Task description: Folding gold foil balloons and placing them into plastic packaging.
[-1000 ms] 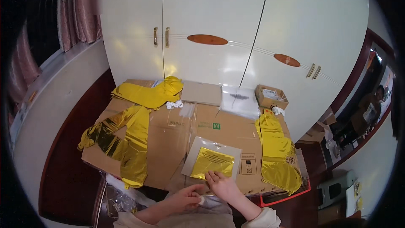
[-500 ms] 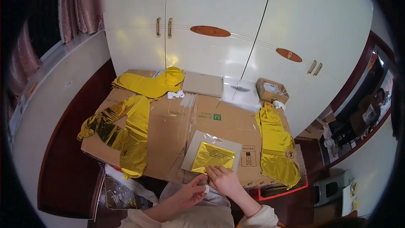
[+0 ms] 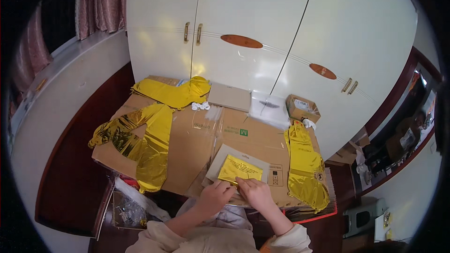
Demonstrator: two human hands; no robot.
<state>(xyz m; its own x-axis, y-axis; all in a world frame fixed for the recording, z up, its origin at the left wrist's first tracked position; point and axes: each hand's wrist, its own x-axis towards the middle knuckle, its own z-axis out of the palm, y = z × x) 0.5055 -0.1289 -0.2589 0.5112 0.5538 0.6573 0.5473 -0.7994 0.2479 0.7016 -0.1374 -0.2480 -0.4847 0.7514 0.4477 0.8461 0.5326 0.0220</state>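
Observation:
A folded gold foil balloon lies on a flat grey card sleeve at the near edge of a large cardboard surface. My left hand is closed by the balloon's near left corner, its fingertips curled under, and what they hold is hidden. Beside it, my right hand pinches the balloon's near edge, thumb side toward the left hand. Unfolded gold foil balloons lie flat around the surface: a wide angled one at left, a long one at far left, and another at right.
Small white ribbon rolls sit near the far balloon. Behind are a grey-brown flat card, clear plastic bags and a small open box. White cabinet doors stand at the back. A grey stool is at lower right.
The white roll that was in my left fingers is no longer visible. My left hand has risen to the balloon's near edge, and my right fingers have curled there. The whole view has shifted slightly.

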